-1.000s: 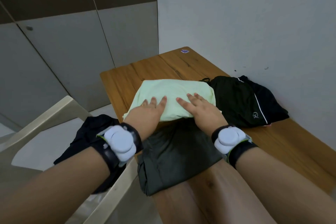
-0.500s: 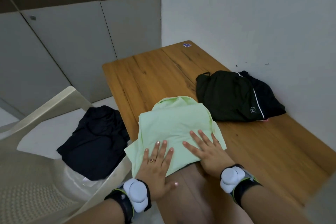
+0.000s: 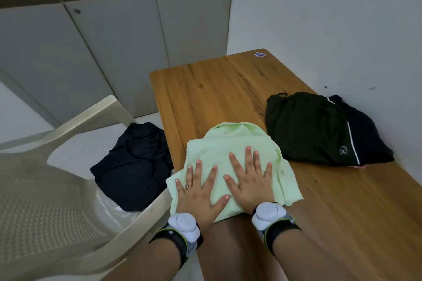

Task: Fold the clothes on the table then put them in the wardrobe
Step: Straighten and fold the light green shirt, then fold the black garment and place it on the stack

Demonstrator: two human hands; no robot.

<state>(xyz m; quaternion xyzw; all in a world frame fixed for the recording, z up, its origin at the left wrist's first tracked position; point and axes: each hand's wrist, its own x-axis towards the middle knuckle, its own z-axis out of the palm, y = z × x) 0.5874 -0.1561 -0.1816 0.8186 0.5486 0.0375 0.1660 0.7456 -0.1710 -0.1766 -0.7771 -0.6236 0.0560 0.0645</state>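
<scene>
Wooden table [image 3: 217, 89], brown grain top, far corner against the white wall. Small blue-white sticker [image 3: 260, 54] on that far corner, well beyond both hands. Folded light green shirt [image 3: 237, 139] lies on the near part of the top, directly under the left hand [image 3: 198, 191] and right hand [image 3: 249, 180], both flat w/ fingers spread; shirt's left edge hangs a bit over the table edge. Black folded garment w/ white stripe and small logo [image 3: 319, 130] on the top to the right of the right hand and farther out, near the wall, just beside the shirt, prob. not touching. Bare wood beyond the fingertips.

Beige plastic chair [image 3: 68, 189] left of the left hand; dark navy garment [image 3: 134, 164] lies on its seat.
</scene>
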